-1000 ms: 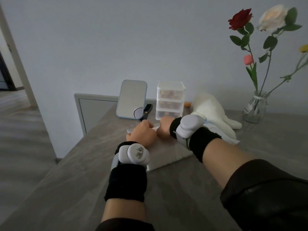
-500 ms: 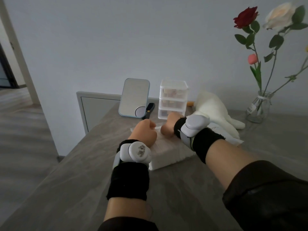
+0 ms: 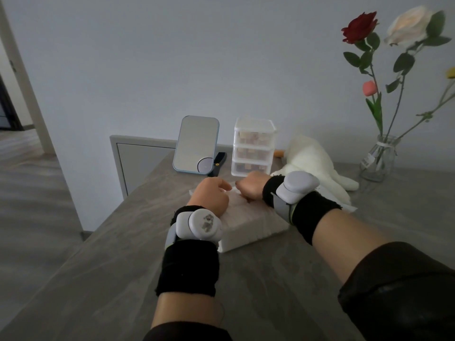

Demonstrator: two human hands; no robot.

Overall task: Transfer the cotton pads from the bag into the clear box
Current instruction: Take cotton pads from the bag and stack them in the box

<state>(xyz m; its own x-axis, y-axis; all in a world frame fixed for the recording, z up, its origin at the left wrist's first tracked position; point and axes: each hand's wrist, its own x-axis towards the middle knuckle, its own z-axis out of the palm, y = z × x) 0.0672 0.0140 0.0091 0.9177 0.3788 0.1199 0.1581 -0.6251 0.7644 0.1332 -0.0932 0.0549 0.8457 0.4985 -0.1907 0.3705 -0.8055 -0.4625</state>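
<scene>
— What is on the left of the worktop (image 3: 98,279)?
— A mirror (image 3: 195,143) stands at the back. A small black thing (image 3: 219,159) sits just beside it. I can't tell what that is.
— Where is the bag?
— The bag (image 3: 246,239) lies flat in the middle, full of white pads (image 3: 256,225) in rows. The left hand (image 3: 211,198) and the right hand (image 3: 250,185) are at its far end. Their fingers (image 3: 221,185) are curled tight and pinch the bag's edge. The tips are hidden.
— And the box?
— The box (image 3: 253,146) stands behind the hands. It has three drawers with brownish bits inside, too blurry to name.
— Any words to read?
— A white soft toy (image 3: 310,158) lies right of the box. Then comes a glass vase (image 3: 378,158) with a tiny label, too small to read. One of its flowers (image 3: 359,27) is cut off at the edge.
</scene>
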